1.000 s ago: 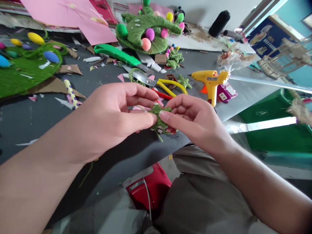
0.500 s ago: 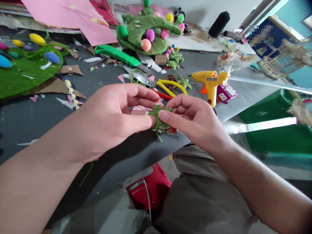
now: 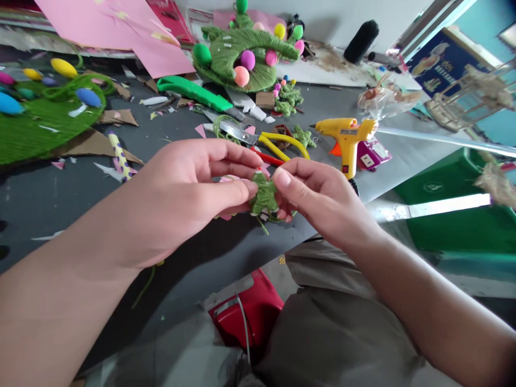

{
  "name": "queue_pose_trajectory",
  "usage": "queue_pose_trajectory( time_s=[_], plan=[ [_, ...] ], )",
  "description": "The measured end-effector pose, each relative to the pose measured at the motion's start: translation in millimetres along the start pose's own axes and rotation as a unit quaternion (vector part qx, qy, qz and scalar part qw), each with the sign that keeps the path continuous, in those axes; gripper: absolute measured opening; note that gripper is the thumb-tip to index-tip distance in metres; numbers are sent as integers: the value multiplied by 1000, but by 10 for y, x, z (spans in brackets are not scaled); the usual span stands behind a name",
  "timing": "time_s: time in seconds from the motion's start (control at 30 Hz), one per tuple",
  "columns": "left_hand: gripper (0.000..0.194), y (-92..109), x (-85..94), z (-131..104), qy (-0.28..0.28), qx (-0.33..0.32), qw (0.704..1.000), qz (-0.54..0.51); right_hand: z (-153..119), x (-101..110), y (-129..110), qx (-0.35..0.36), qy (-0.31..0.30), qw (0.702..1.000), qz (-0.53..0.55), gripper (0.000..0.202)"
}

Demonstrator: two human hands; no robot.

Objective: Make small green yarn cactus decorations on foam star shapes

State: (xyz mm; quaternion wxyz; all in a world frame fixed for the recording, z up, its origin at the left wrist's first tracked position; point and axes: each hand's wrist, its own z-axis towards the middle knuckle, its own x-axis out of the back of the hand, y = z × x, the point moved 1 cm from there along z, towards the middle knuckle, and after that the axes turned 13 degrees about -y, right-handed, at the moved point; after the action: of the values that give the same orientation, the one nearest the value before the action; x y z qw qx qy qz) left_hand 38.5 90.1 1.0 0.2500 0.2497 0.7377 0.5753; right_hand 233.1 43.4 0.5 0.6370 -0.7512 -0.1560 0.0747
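Observation:
A small green yarn-wrapped star (image 3: 265,194) is held between both hands over the front edge of the grey table. My left hand (image 3: 197,188) pinches its left side between thumb and fingers. At the star's right edge, my right hand (image 3: 318,196) has its fingers curled in, with the thumb raised along the upper right. A loose green strand hangs under the star. Just beyond the hands lie scissors with yellow handles (image 3: 284,145) and a yellow glue gun (image 3: 346,137).
A green cutter (image 3: 193,91), a pompom-covered green yarn piece (image 3: 258,51) and two smaller yarn stars lie farther back. At left is a green yarn panel (image 3: 44,123) on cardboard. A green bin (image 3: 455,199) stands right of the table (image 3: 226,247).
My right thumb has lifted off the star's face toward its upper right edge, so more of the star shows. The left hand has hardly moved.

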Motion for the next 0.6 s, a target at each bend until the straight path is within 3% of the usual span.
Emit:
queue_pose_trajectory(
  time_s=[0.27,0.43,0.6],
  plan=[
    [32,-6,10,1,15,-1,1000,21,-4,-10,-11,2,14,1000,-22,32],
    [26,-15,25,6,-12,-11,999,-28,9,-20,-27,-11,32,999,-26,34],
    [31,-3,21,-2,-5,-13,1000,14,5,-21,-31,-3,19,1000,-6,32]
  ],
)
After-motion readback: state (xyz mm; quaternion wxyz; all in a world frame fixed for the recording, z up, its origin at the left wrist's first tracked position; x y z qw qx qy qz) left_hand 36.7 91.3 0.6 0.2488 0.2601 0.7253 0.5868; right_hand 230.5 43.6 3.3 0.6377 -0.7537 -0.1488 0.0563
